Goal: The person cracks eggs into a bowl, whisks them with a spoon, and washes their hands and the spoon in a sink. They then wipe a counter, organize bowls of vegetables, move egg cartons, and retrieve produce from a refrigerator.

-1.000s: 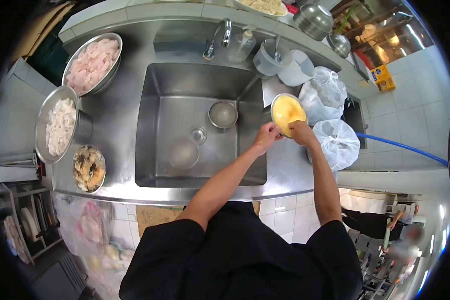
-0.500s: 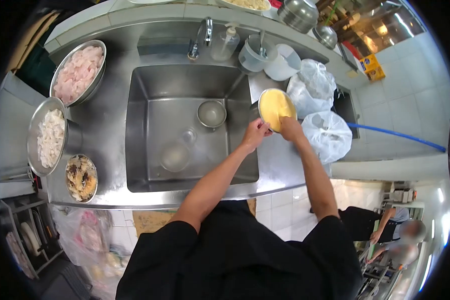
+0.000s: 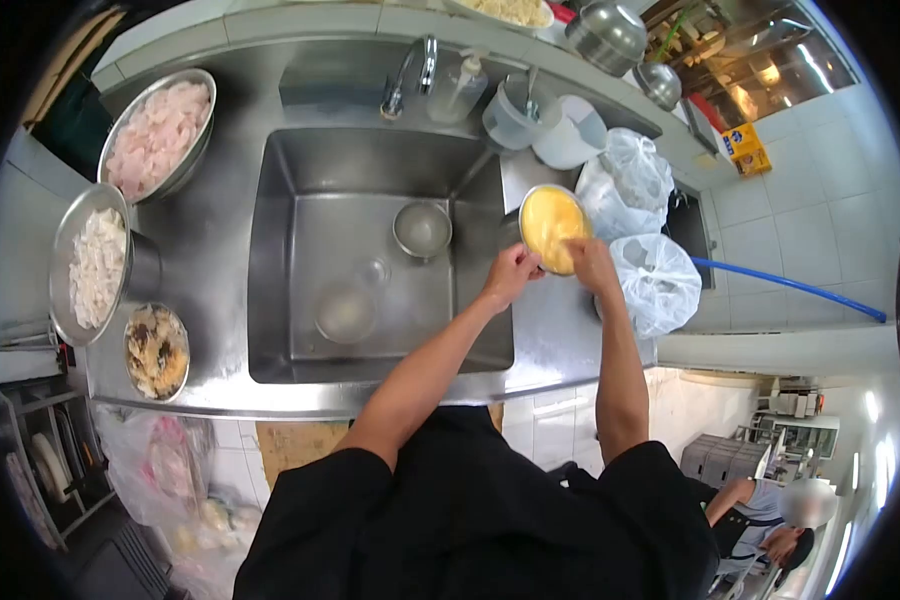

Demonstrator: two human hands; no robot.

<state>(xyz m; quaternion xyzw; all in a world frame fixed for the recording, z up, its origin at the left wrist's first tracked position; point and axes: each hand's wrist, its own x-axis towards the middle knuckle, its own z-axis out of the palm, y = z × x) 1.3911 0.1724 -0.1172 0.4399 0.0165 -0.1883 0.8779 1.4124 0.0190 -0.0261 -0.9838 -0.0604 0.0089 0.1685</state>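
Note:
A metal bowl [image 3: 511, 229] of smooth yellow mixture [image 3: 552, 218] stands on the steel counter, right of the sink. My left hand [image 3: 513, 274] pinches the bowl's near left rim, with fingers closed. Over the near right side of the mixture is my right hand [image 3: 592, 267], its fingers curled and pointing down at the yellow surface. Whether those fingers grip a utensil is hidden. Close to the right hand lies a tied white plastic bag [image 3: 656, 285].
A small metal bowl [image 3: 422, 230] rests in the sink [image 3: 305, 240]. Bowls of pale pink meat [image 3: 160, 140], white pieces [image 3: 98, 265] and brownish scraps [image 3: 156, 352] line the left. Plastic tubs [image 3: 568, 135] stand behind the yellow mixture. A person [image 3: 750, 520] is at the lower right.
My right hand has shifted slightly right and down over the bowl, and the mixture's surface shows different ripples. My left hand stays on the rim. At lower right, the background people have moved.

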